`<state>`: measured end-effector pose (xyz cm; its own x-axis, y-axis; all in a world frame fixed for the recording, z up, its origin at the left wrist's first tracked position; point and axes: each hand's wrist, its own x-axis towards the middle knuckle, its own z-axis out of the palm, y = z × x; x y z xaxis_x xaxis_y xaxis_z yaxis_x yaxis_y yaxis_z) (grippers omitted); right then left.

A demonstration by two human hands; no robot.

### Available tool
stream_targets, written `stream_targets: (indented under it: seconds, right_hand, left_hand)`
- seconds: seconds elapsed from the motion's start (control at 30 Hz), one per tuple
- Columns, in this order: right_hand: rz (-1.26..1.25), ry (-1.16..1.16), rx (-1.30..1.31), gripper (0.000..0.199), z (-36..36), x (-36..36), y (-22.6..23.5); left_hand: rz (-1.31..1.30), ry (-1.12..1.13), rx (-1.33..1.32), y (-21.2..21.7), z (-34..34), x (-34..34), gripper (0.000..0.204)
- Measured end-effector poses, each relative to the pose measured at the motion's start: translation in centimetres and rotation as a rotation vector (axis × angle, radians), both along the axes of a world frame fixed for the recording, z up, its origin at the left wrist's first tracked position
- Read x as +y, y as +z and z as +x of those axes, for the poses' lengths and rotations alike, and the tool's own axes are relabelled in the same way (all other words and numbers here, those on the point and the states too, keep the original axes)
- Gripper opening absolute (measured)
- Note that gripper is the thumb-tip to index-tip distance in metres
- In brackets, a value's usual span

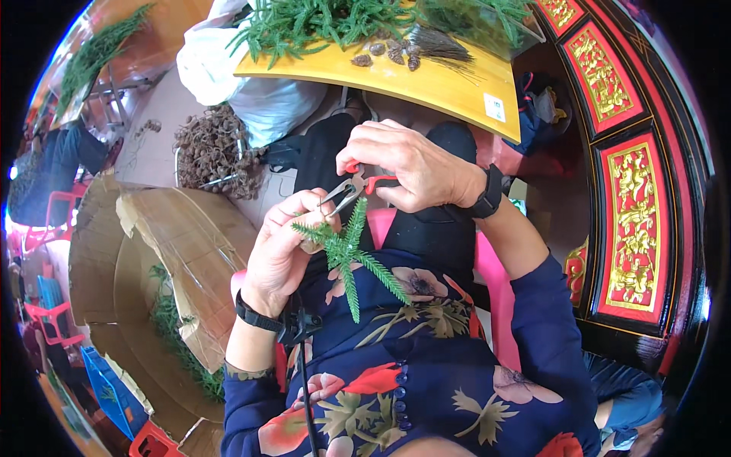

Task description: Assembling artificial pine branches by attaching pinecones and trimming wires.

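View from the head camera, looking down at a seated person's lap. The left hand (283,247) is closed around the stem end of a green conifer sprig (352,255), thumb and fingers pinching it so that the needled branchlets fan out to the right of and below the hand. The right hand (415,164) lies just above and to the right of the sprig, its fingers curled through the red handles of a pair of small scissors (352,186). The metal blades point down and to the left, and their tips meet the sprig at its upper end, close against the left thumb; whether the blades are parted or shut cannot be told. Each wrist carries a dark band. Below the sprig, the person's dark blue floral blouse (426,373) fills the lower frame, and a pink chair (495,289) shows to the right of it. Well above the sprig, a yellow table (426,80) bears a heap of green cuttings (320,23) and several small brown cones (388,52). To the left of the sprig stand opened cardboard boxes (164,251); above them sits a pile of brown cones (213,148). Far to the right of the sprig rises a red and gold carved panel (632,228).
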<state>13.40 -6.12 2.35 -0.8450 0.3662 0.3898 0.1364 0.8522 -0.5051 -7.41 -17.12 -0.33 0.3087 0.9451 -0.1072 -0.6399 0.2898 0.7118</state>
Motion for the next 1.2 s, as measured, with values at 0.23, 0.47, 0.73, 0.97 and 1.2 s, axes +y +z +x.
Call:
stream_targets:
  seconds: [0.23,0.47,0.73,0.97,1.2]
  right_hand:
    - [-0.010,0.079,-0.001,0.024,-0.6,0.7,0.2]
    - [-0.187,-0.012,-0.039,0.021,0.0,-0.3,-0.9]
    - [-0.247,-0.226,-0.191,0.022,0.0,-2.4,-1.1]
    - [-0.022,-0.154,-0.050,0.030,0.8,-0.1,-0.5]
    - [0.076,-0.025,-0.048,0.034,0.1,1.0,-0.2]
  left_hand:
    - [-0.059,-0.150,-0.247,-1.1,0.1,0.3,0.014]
    - [-0.017,0.043,0.090,0.5,-0.5,0.3,0.011]
    - [0.329,0.526,0.827,0.1,0.7,0.2,0.006]
    - [0.188,0.345,0.575,0.8,0.7,0.1,0.003]
    - [-0.047,0.071,0.105,0.6,0.2,0.5,0.012]
